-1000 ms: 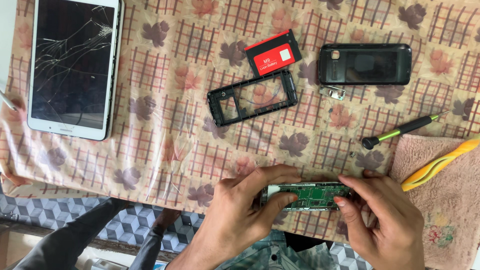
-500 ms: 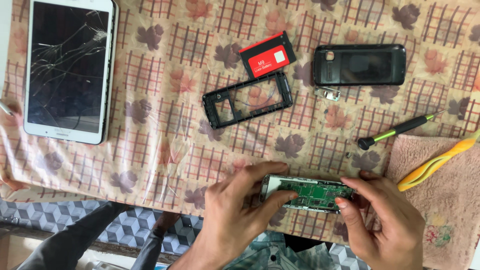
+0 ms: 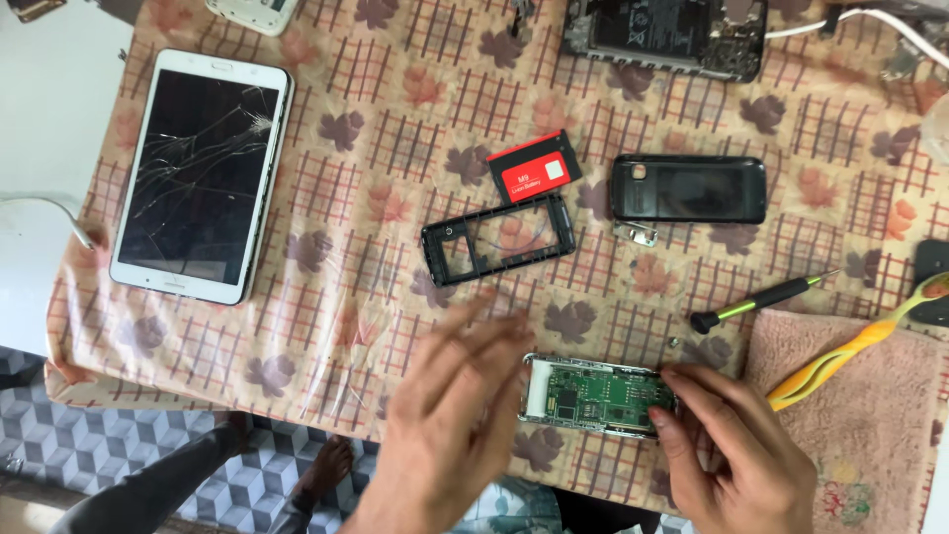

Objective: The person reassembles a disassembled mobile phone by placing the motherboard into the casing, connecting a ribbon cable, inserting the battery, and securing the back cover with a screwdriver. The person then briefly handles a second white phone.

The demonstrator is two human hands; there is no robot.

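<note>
Now the small phone body with its bare green circuit board in a silver metal frame lies at about 5 o'clock on the surface, which is covered with a checked cloth with leaf prints under clear plastic. The right hand pinches the right end of this board with closed fingertips. The left hand is open with spread fingers and blurred; it is just beside the left end, and I cannot tell if it touches.

I judge the board is light, stiff and fragile, with small parts on its face. It is better to take it by the metal frame edges, not by the green face.

At 12 o'clock from it lies a black plastic phone frame, and a red and black flat battery touches its upper edge. A black phone back cover lies at 1 o'clock, and a black and green screwdriver at 2 o'clock. A white tablet with cracked screen is far at 10 o'clock. A yellow-handled tool rests on a pink towel at 3 o'clock.
</note>
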